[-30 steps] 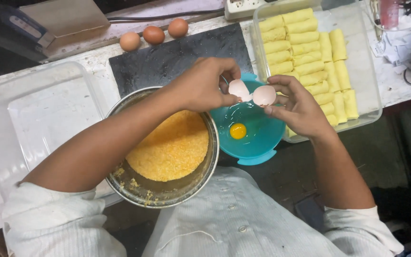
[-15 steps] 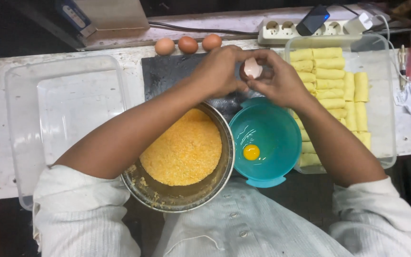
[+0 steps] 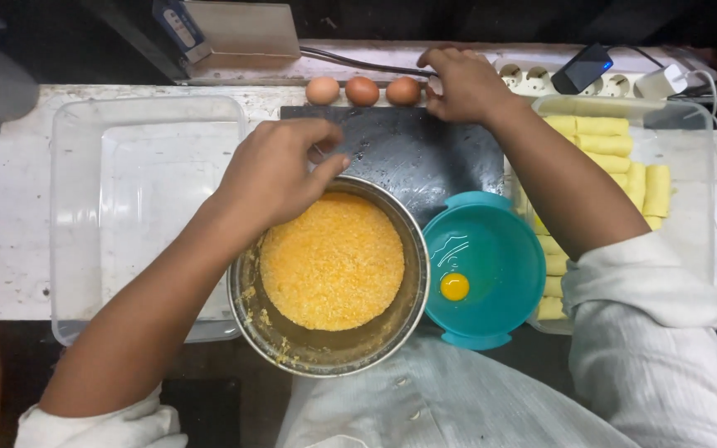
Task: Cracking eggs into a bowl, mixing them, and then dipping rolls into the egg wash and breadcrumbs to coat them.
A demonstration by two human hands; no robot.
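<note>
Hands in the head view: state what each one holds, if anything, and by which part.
Right hand reaches beside the brown eggs; any hold is hidden. Left hand, fingers curled over the metal bowl, may pinch something; it cannot be told.

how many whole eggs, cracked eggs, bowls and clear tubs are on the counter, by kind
Whole brown eggs in a row beside the right hand: 3
Cracked egg, yolk in the teal bowl: 1
Bowls: 2, the teal bowl and the metal bowl of yellow crumbs, under the left hand
Clear plastic tubs: 2, one empty, one with yellow rolls
Total: 8
</note>
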